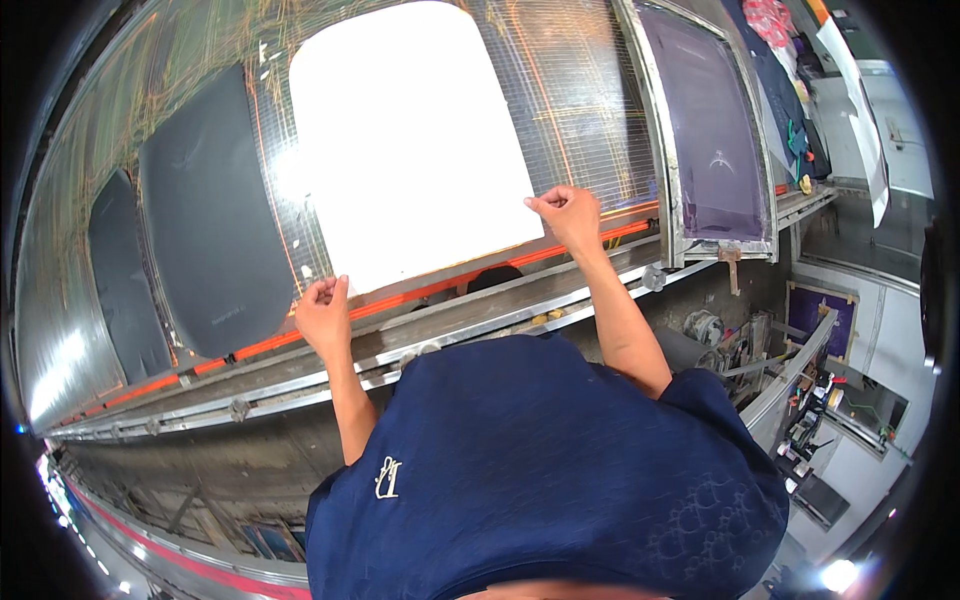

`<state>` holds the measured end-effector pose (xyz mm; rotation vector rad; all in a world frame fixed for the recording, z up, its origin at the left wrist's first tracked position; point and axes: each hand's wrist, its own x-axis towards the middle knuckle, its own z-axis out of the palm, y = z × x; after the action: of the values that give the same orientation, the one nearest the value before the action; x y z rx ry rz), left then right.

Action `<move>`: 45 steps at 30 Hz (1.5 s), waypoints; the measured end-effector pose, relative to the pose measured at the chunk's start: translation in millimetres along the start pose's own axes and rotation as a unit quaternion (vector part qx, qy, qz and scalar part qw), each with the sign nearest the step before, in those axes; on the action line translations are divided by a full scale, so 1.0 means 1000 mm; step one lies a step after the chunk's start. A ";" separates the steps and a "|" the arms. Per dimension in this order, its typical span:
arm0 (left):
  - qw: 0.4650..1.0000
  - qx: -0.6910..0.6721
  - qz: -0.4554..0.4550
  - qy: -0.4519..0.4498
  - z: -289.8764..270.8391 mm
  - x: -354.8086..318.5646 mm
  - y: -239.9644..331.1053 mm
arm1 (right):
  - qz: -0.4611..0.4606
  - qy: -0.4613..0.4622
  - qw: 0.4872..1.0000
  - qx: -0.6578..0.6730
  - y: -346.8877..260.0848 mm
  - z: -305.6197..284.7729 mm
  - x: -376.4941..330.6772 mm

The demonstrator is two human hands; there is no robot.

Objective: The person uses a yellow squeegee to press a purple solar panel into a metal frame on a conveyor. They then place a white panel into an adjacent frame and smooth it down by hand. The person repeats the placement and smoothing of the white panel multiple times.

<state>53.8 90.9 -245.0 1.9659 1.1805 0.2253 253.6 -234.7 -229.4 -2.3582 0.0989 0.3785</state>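
Note:
A large white sheet (415, 140) with a rounded far end and a straight near edge lies on the long work table. My left hand (325, 312) is closed in a pinch at the sheet's near left corner. At the right side, close to the near right corner, my right hand (568, 215) pinches the sheet's edge between thumb and fingers. Left of the sheet lies a dark grey piece (212, 215) with rounded near corners. Beyond it, farther left, is another dark grey piece (125, 275). Whether the white sheet is cloth or board I cannot tell.
A metal-framed printing screen (715, 130) with purple mesh rests on the table to my right. Orange strips (400, 300) and a metal rail (270, 400) run along the table's near edge. Crumpled cloths (775, 75) lie past the screen. Equipment and shelving stand at the lower right.

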 end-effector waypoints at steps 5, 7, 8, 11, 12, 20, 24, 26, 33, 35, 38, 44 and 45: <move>1.000 -0.019 0.009 -0.016 0.000 0.001 -0.007 | -0.006 -0.012 1.000 0.028 0.007 0.000 0.004; 0.999 -0.018 0.024 -0.023 -0.001 0.003 -0.008 | -0.019 -0.009 1.000 -0.017 0.008 0.001 0.002; 1.000 0.002 0.021 -0.014 -0.002 0.002 -0.008 | -0.040 0.002 0.999 -0.034 0.006 0.000 0.006; 0.999 -0.049 -0.018 -0.014 -0.001 0.001 -0.004 | -0.018 -0.007 1.000 -0.011 -0.001 -0.002 0.003; 0.999 -0.048 0.009 0.003 0.000 0.001 -0.003 | 0.004 -0.018 1.000 -0.005 -0.004 -0.004 0.003; 0.998 -0.058 0.001 0.001 -0.002 -0.003 0.000 | 0.008 -0.026 1.000 -0.006 -0.003 -0.003 0.005; 0.998 -0.067 -0.006 -0.002 -0.001 -0.002 -0.001 | -0.015 -0.011 1.000 -0.007 0.003 0.000 0.007; 0.999 -0.046 0.001 0.006 -0.001 -0.002 -0.002 | -0.014 -0.011 1.000 -0.001 0.004 0.001 0.008; 0.999 -0.053 -0.009 0.005 0.000 -0.001 -0.004 | 0.015 -0.030 0.999 0.002 0.003 -0.001 0.008; 0.999 -0.046 -0.001 0.008 0.001 -0.001 -0.004 | -0.014 -0.019 1.000 0.001 0.002 -0.002 0.007; 0.998 -0.056 0.002 0.008 0.001 -0.002 -0.004 | -0.020 -0.018 1.000 -0.002 0.001 -0.003 0.006; 0.999 -0.040 0.031 0.013 0.002 0.002 -0.007 | -0.038 -0.007 0.999 -0.015 0.005 -0.001 0.008; 0.999 -0.043 0.022 0.004 0.003 0.002 -0.008 | -0.041 -0.006 0.999 -0.029 0.007 -0.001 0.008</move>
<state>50.9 93.1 -253.4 1.9190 1.1152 0.3024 260.3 -239.7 -235.7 -2.4092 -0.0155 0.3589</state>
